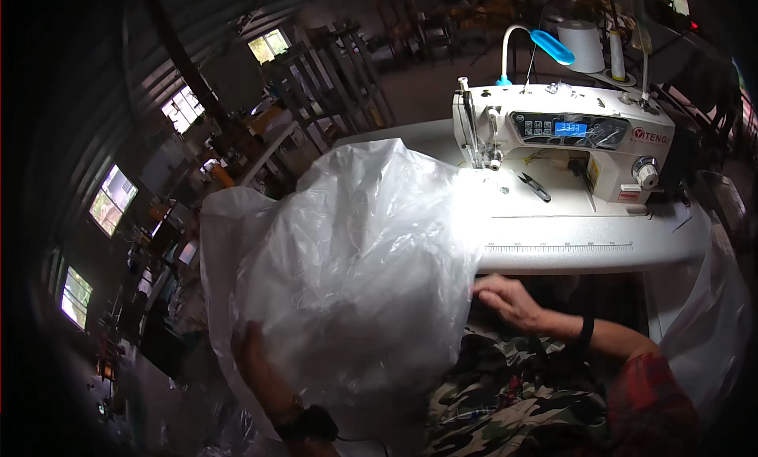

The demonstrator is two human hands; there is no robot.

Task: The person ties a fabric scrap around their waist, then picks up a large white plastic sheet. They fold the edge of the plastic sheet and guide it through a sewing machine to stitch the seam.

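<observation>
A large translucent white plastic sheet or bag (355,244) is spread up over the left part of the sewing table, puffed and wrinkled; I cannot tell which it is. My right hand (509,301) pinches its right edge just in front of the table. My left hand (257,358) is against the plastic's lower left side, in shadow, its fingers too dark and covered to read. Beyond the right hand stands a white sewing machine (560,125) with a lit display. The plastic's bright right side reaches close to the needle area.
Black thread snips (535,187) lie on the machine bed. A blue-headed lamp (553,48) and a white thread cone (582,46) rise behind the machine. More clear plastic (707,299) hangs at the table's right end. Camouflage cloth (513,386) covers my lap.
</observation>
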